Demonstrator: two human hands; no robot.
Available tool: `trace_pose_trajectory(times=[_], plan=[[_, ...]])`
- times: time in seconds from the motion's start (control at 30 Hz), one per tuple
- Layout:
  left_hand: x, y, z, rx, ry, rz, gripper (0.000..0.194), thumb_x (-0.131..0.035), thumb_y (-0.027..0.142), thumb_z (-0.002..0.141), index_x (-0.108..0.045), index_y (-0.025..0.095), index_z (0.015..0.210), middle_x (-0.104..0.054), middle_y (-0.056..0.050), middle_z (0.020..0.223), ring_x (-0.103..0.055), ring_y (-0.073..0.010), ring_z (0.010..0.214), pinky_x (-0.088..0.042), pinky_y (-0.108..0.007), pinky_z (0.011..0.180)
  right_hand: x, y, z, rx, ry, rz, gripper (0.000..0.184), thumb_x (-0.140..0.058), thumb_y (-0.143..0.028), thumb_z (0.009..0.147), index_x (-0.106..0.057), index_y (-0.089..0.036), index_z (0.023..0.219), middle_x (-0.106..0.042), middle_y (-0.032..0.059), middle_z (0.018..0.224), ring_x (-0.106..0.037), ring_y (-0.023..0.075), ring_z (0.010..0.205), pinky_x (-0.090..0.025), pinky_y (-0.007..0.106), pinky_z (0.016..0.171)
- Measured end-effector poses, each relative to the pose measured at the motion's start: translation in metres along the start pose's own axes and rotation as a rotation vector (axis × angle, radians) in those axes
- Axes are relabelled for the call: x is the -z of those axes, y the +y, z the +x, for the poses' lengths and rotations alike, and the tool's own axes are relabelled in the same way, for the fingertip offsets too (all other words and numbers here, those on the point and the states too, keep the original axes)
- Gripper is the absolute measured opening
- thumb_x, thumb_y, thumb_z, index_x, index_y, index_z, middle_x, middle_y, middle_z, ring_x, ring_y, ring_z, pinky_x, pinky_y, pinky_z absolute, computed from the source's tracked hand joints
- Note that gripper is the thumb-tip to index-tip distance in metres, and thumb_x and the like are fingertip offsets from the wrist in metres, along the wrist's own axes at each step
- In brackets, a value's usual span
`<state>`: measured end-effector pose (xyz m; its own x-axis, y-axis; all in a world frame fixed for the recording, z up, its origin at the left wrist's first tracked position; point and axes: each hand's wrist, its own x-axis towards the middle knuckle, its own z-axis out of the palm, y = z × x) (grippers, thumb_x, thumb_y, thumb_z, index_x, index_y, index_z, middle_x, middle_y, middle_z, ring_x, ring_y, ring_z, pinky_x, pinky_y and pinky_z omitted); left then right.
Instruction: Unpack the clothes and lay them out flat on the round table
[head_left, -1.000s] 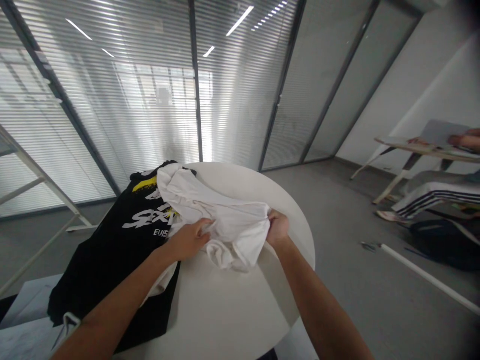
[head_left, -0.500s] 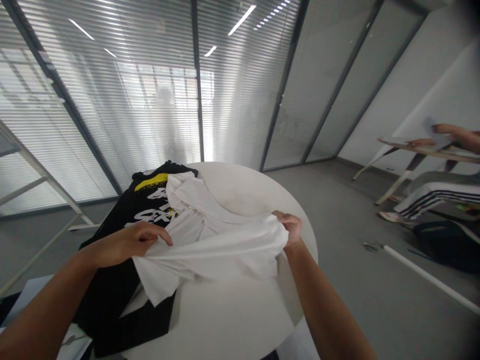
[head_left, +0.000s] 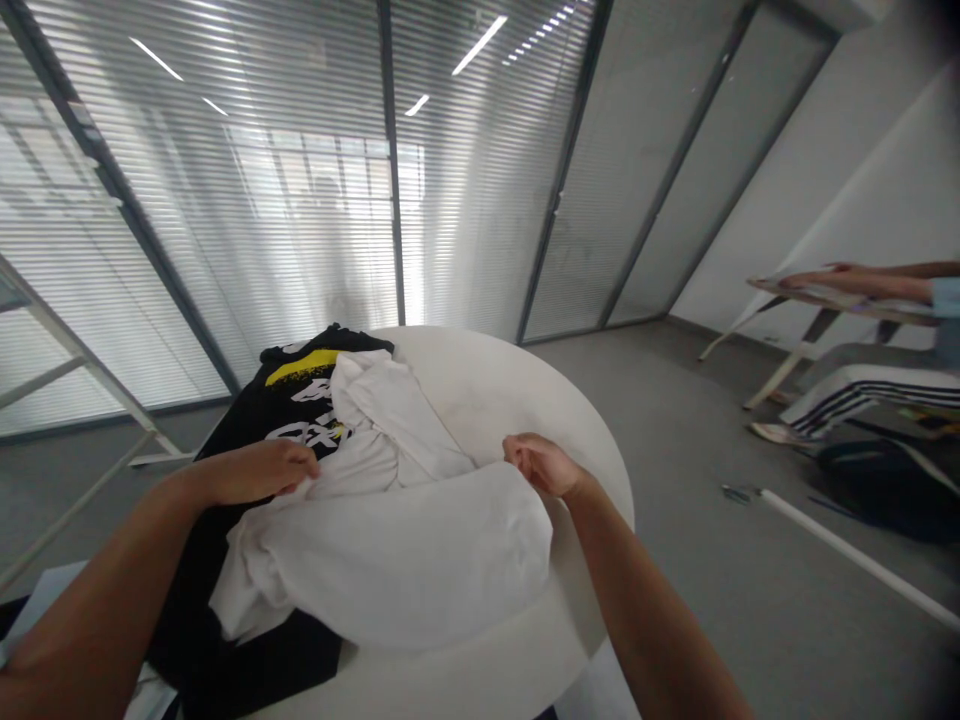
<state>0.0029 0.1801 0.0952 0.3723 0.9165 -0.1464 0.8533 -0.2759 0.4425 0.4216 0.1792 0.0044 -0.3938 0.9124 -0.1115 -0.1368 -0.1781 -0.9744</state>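
- left hand (head_left: 259, 472): fingers curled and closed over the upper edge of the white shirt (head_left: 397, 560), apparently gripping the cloth; the forearm crosses over the black shirt (head_left: 262, 670);
- right hand (head_left: 540, 466): fingers curled and bunched at the far end of the same fold, at the edge of the cloth; I cannot tell whether they grip it;
- white shirt: lies crumpled, partly doubled over into a wide fold between the hands; its upper part rests on the black shirt, and its lower part rests on the round table (head_left: 510, 400), reaching near the table's front edge;
- black shirt: lies flat under the white shirt, spreading past the table's left edge; a yellow patch (head_left: 300, 366) and white lettering show near its collar;
- co-worker (head_left: 862, 390): sits at the right in striped track pants and a pale blue sleeve, one forearm resting on a small table (head_left: 780, 287);
- black bag (head_left: 885, 490): sits on the grey floor beside the co-worker's feet;
- white tube (head_left: 847, 550): lies on the floor, near the bag;
- white frame (head_left: 75, 340): stands at the far left;
- glass wall (head_left: 225, 200): runs behind the table, fitted with slatted blinds;
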Motion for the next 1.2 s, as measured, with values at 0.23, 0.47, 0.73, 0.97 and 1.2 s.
trace_pose_trajectory(times=[0.23, 0.47, 0.73, 0.97, 1.2], plan=[[-0.014, 0.019, 0.092, 0.093, 0.003, 0.146, 0.018, -0.055, 0.032, 0.072, -0.063, 0.018, 0.064, -0.069, -0.011, 0.077, -0.065, -0.0273, 0.085, -0.047, -0.035, 0.079, -0.006, 0.005, 0.012, 0.036, 0.267, 0.105, 0.014, -0.056, -0.031, 0.07, -0.059, -0.019, 0.064, -0.055, -0.0017, 0.055, -0.048, 0.0107, 0.048, -0.036, 0.024, 0.05], [-0.06, 0.067, 0.16, 0.334, 0.125, 0.192, 0.038, -0.048, 0.029, 0.081, -0.066, 0.008, 0.108, -0.063, -0.027, 0.118, -0.061, -0.0363, 0.111, -0.047, -0.044, 0.084, -0.003, 0.012, 0.015, 0.077, 0.25, 0.035, 0.012, -0.056, -0.029, 0.07, -0.063, -0.019, 0.07, -0.056, -0.0009, 0.056, -0.05, 0.0124, 0.051, -0.038, 0.024, 0.051], [-0.093, 0.079, 0.16, 0.203, 0.358, 0.235, 0.037, -0.036, 0.027, 0.092, -0.065, 0.013, 0.111, -0.065, -0.02, 0.117, -0.056, -0.0347, 0.116, -0.039, -0.051, 0.096, -0.008, 0.012, 0.021, 0.054, 0.271, -0.109, 0.016, -0.058, -0.033, 0.074, -0.061, -0.02, 0.066, -0.057, -0.001, 0.053, -0.046, 0.0111, 0.046, -0.031, 0.023, 0.045], [-0.132, 0.072, 0.179, -0.299, 0.428, -0.242, 0.038, -0.042, 0.016, 0.089, -0.066, 0.021, 0.118, -0.068, -0.007, 0.118, -0.06, -0.0179, 0.111, -0.042, -0.033, 0.102, -0.016, -0.009, 0.037, 0.016, 0.278, -0.319, 0.016, -0.054, -0.033, 0.074, -0.06, -0.018, 0.071, -0.06, -0.0008, 0.057, -0.053, 0.0112, 0.047, -0.043, 0.023, 0.05], [-0.125, 0.066, 0.187, -0.164, 0.522, -0.769, 0.032, -0.045, 0.012, 0.079, -0.072, 0.016, 0.096, -0.073, -0.006, 0.098, -0.066, -0.0165, 0.09, -0.052, -0.029, 0.082, -0.043, -0.038, 0.09, -0.194, 0.09, -0.895, 0.028, -0.057, -0.041, 0.085, -0.063, -0.021, 0.102, -0.068, 0.0023, 0.074, -0.061, 0.013, 0.058, -0.046, 0.022, 0.054]])
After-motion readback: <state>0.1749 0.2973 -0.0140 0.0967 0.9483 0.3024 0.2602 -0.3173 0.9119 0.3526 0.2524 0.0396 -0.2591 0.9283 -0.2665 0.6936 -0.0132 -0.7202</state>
